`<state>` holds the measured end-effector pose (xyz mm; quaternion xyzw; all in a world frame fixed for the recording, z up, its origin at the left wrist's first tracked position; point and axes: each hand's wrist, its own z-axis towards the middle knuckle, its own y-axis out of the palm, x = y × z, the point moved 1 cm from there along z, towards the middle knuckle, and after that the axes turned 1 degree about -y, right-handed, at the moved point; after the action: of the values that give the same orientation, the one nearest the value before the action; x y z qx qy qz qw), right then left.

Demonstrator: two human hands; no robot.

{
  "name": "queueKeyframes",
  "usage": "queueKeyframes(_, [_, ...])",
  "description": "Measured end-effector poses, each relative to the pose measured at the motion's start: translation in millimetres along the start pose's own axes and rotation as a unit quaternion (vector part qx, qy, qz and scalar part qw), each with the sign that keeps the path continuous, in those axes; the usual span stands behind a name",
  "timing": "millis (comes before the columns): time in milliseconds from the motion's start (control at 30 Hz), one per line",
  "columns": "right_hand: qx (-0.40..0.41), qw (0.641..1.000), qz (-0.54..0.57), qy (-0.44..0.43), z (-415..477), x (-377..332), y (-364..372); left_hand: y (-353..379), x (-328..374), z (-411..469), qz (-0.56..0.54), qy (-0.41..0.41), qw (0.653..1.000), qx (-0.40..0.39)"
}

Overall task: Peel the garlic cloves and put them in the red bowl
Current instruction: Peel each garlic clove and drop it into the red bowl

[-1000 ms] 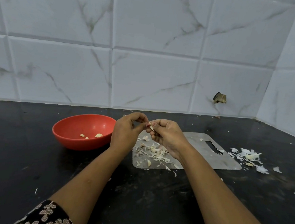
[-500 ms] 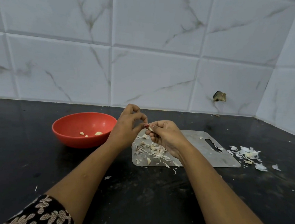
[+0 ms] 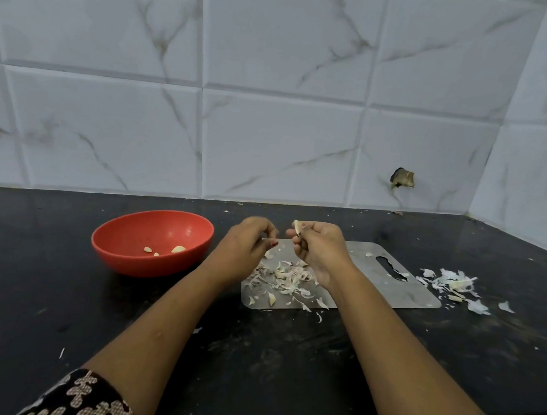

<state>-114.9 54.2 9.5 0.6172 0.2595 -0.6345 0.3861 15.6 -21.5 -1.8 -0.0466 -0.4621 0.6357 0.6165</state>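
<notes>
Cream-pale and small, the garlic clove (image 3: 297, 227) is pinched at the fingertips of the right hand (image 3: 321, 248), held up over the far edge of the flat grey steel cutting board (image 3: 390, 292). That hand's other fingers curl in toward the palm. The left hand (image 3: 246, 249) hovers just beside it, apart from the clove, with its fingers curled and thumb and forefinger nearly meeting. I cannot tell whether they hold a scrap of skin.

Under both hands a litter of papery garlic skins (image 3: 281, 275) covers the left half of the board. A second heap of white skins (image 3: 452, 283) lies on the black tabletop (image 3: 29, 302) to the board's right. The round red bowl (image 3: 149, 268) stands on the tabletop just left of the left hand, with a few peeled cloves (image 3: 179, 249) in its bottom.

The clove should be light and firm, but smooth and probably slippery once bare, and its skin is thin and dry and likely to tear off in flakes. A good hold would be across the fat middle, leaving the pointed tip and root end free for the other hand to pick at. Squeezing too hard could shoot it out of the fingers.
</notes>
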Motion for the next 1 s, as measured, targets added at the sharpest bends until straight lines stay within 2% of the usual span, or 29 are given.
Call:
queueKeyframes(100, [-0.013, 1.000, 0.019, 0.002, -1, -1, 0, -1, 1, -5, -0.014, -0.047, 0.996, -0.076])
queueKeyframes(167, [-0.035, 0.999, 0.026, 0.004, -2, -1, 2, -1, 2, -6, -0.004, -0.059, 0.994, -0.089])
queueKeyframes(300, [-0.063, 0.998, 0.017, -0.006, -1, -1, 2, -5, 0, -4, -0.019, -0.077, 0.996, -0.051])
queueKeyframes(433, [-0.079, 0.996, -0.011, -0.042, -2, -1, 5, -4, 0, -2, -0.095, -0.134, 0.986, 0.015])
queueKeyframes(533, [-0.079, 0.991, -0.066, -0.082, -3, -2, 5, -3, 5, -3, -0.151, -0.138, 0.977, 0.065])
queueKeyframes(600, [-0.093, 0.985, -0.101, -0.104, -5, -2, 5, -5, 5, -4, -0.117, -0.115, 0.984, 0.068])
queueKeyframes(667, [-0.104, 0.979, -0.125, -0.120, -6, -2, 6, -5, 4, -5, -0.018, -0.072, 0.997, 0.037])
queueKeyframes(733, [-0.097, 0.966, -0.183, -0.156, -6, -3, 7, -4, 3, -5, 0.011, -0.053, 0.998, 0.030])
queueKeyframes(867, [-0.111, 0.946, -0.241, -0.186, -8, -5, 8, -4, 2, -4, -0.016, -0.060, 0.998, 0.032])
queueKeyframes(1000, [-0.159, 0.882, -0.394, -0.203, -10, -4, 13, -4, 4, -6, -0.032, -0.078, 0.996, 0.034])
